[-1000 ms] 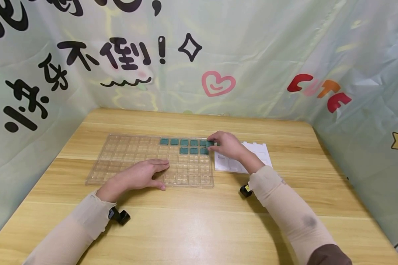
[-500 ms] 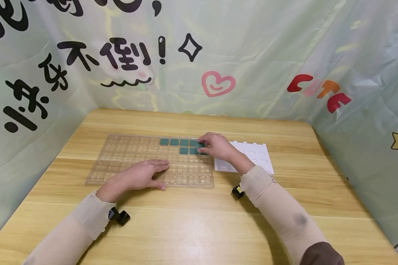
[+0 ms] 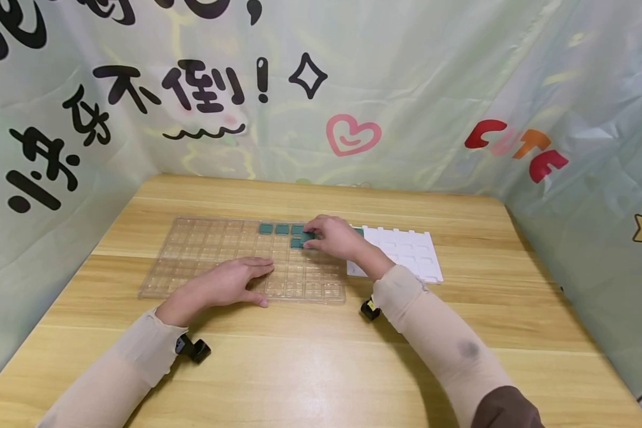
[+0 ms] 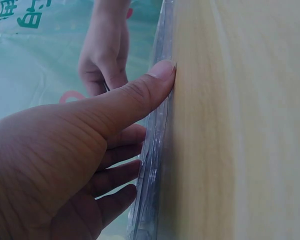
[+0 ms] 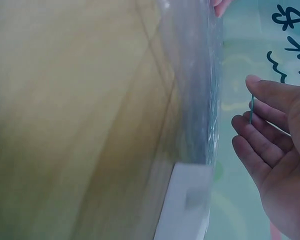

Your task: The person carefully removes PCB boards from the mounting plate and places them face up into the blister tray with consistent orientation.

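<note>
My right hand (image 3: 336, 236) pinches a thin green chip-like square (image 3: 307, 237) between thumb and fingers, over the clear plastic tray (image 3: 219, 252). The right wrist view catches that green square (image 5: 251, 110) edge-on, held above the tray's level. Similar green squares (image 3: 282, 229) sit in the tray's far pockets, some hidden behind the hand. My left hand (image 3: 227, 282) rests with straight fingers on the tray's near part; its thumb (image 4: 157, 80) lies along the near edge.
A white pocketed tray (image 3: 406, 252) stands right beside the clear one, partly covered by the right forearm. One green square (image 3: 359, 231) shows at its far left corner. Printed cloth (image 3: 406, 77) hangs behind and beside the wooden table (image 3: 321, 362).
My right hand has moved left across the clear tray, from its far right corner, with a green square pinched in view. The left hand has stayed put.
</note>
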`<state>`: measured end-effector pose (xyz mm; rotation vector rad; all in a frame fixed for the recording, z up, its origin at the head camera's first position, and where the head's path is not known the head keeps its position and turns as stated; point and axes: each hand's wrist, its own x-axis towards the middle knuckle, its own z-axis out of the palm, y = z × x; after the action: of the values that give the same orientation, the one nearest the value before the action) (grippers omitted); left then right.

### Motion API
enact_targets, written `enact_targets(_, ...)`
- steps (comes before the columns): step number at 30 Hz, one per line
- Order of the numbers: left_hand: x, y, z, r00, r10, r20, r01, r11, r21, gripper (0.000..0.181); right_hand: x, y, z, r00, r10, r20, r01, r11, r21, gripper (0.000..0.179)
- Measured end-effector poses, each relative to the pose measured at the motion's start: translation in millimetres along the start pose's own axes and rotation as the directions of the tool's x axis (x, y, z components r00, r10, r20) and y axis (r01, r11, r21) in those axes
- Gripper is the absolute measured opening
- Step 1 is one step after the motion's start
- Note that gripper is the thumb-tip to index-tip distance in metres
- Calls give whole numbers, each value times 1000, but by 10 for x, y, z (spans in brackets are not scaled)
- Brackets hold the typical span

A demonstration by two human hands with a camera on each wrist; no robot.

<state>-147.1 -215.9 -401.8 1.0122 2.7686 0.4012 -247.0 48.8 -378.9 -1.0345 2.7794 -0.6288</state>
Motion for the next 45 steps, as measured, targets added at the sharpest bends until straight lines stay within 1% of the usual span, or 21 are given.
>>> enact_targets(5, 2, -3, 2, 1000, 1, 1, -1, 1000, 4, 86, 58, -66, 32, 1000, -6, 8, 6, 1000, -4, 40)
enact_targets(9, 1, -2, 2, 1000, 2, -2, -2, 1000, 5, 86, 116, -111, 67, 1000, -11, 6, 11, 1000, -26, 38)
enact_targets(19, 5, 5, -3, 1000, 11, -1, -11, 1000, 10, 84, 246, -201, 162, 1000, 8, -3, -8, 1000, -23, 37)
enact_targets(24, 4, 4, -7, 1000, 9, 4, -9, 1000, 2, 84, 295, -237, 224, 1000, 16, 10, -16, 1000, -9, 37)
enact_targets(28, 4, 3, -9, 1000, 8, 7, -8, 1000, 0, 84, 336, -271, 263, 999, 30, 20, -30, 999, -17, 38)
enact_targets(35, 11, -3, -5, 1000, 17, 0, -17, 1000, 3, 84, 408, -286, 337, 998, 56, 8, -55, 996, -68, 39)
enact_targets(39, 13, -10, -3, 1000, 19, -5, -19, 1000, 6, 84, 430, -288, 354, 998, 55, 1, -55, 995, -80, 39)
enact_targets(45, 9, -22, 3, 1000, 15, -6, -15, 1000, 7, 84, 442, -281, 359, 999, 41, 13, -40, 996, -81, 40)
